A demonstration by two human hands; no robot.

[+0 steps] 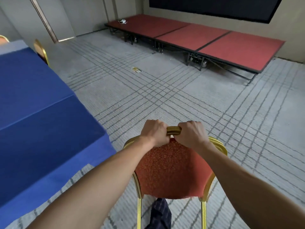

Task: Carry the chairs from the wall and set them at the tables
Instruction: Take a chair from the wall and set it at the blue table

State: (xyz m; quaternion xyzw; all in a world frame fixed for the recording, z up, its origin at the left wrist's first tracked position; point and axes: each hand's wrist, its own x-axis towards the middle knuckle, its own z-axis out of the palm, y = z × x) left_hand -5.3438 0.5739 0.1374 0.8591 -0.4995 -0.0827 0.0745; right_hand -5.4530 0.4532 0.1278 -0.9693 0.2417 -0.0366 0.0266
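Two hands hold one chair [173, 167] by the gold top rail of its back. The left hand [154, 133] and the right hand [191, 134] sit side by side on the rail. The fingers of each curl over it in a full grip, and a short stretch of rail shows between them. Both forearms are bare and reach forward.

Chair position: near centre of the room, its red padded back facing the person, just right of the near corner of the table [33, 104] and apart from it. The chair's feet are out of view, so it cannot be told whether it stands on the carpet [165, 96] or is lifted. A dark trouser leg [160, 214] shows below the back, between the two gold rear legs.

The table runs along the left side under a blue cloth that hangs toward the floor. A second chair [41, 50] — gold frame, back only partly visible — stands at the table's far right edge.

Far right: a low red stage [198, 35] in three panels on a black frame, set against the wall under a dark screen [214, 7]. A small floor box [136, 69] lies in the grey lined carpet between table and stage. A door [54, 17] is at far left.
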